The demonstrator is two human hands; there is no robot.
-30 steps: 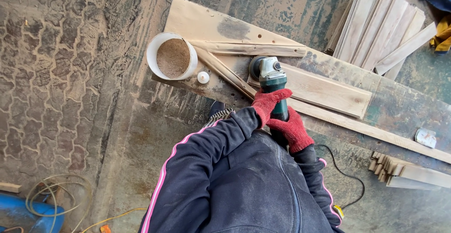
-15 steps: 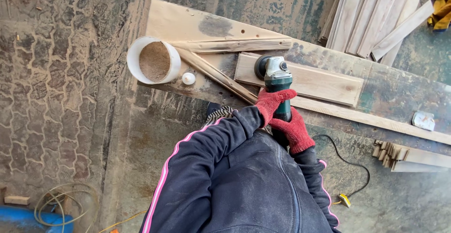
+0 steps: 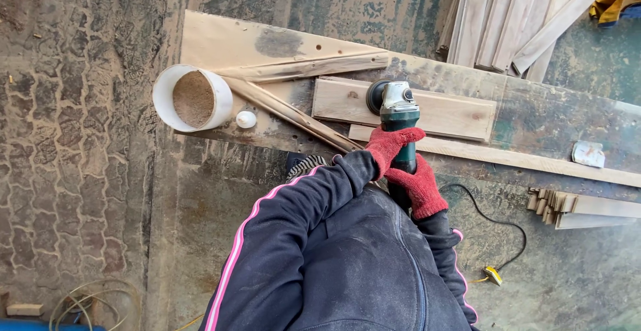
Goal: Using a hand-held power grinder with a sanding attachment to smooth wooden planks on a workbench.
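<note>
At the bench's left end stands a white tub of sawdust (image 3: 192, 97). My left hand (image 3: 389, 145) and right hand (image 3: 416, 187), fingers closed, grip the green grinder (image 3: 398, 114), its disc on the short plank (image 3: 404, 108); I judge most of the plank, toward the right end, still unsanded.

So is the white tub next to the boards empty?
No, the white tub holds brown sawdust-like powder, and it sits at the left end of the workboard.

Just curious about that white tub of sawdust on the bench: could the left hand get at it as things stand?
Probably, but not right now: the left hand is wrapped around the grinder. The white tub sits open farther left, with only thin wooden strips between.
</note>
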